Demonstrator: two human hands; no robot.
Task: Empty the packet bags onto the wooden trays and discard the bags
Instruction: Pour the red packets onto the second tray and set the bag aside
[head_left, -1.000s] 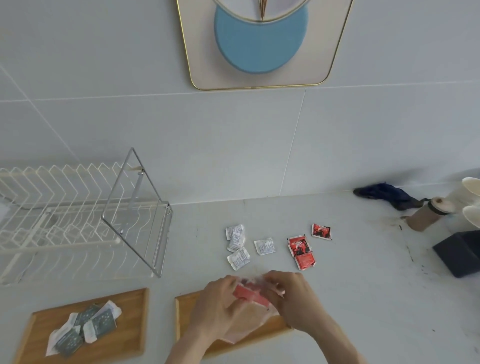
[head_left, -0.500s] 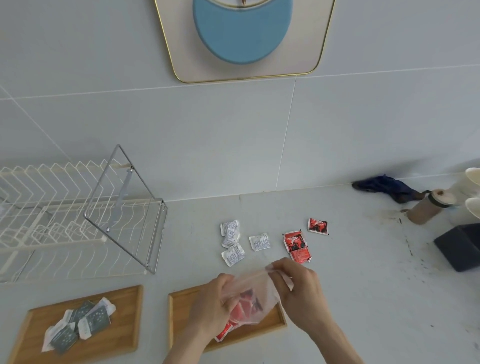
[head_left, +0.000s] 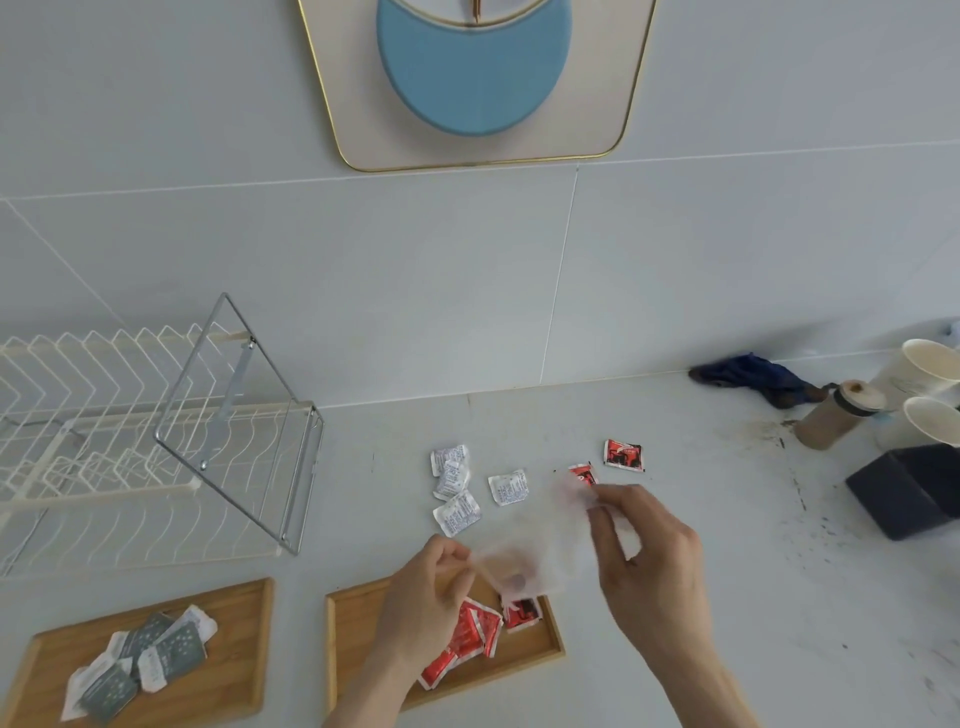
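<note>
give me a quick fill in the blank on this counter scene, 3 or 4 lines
1. Both hands hold a clear plastic bag above the ____ wooden tray.
2. The packets on the right wooden tray are ____ in colour.
3. The left wooden tray holds ____ packets.
4. The white packets lie on the ____, not on a tray.

Missing words: right; red; grey; counter

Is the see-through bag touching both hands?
Touching. The head view shows the left hand and right hand each pinching an edge of the clear bag.
</note>
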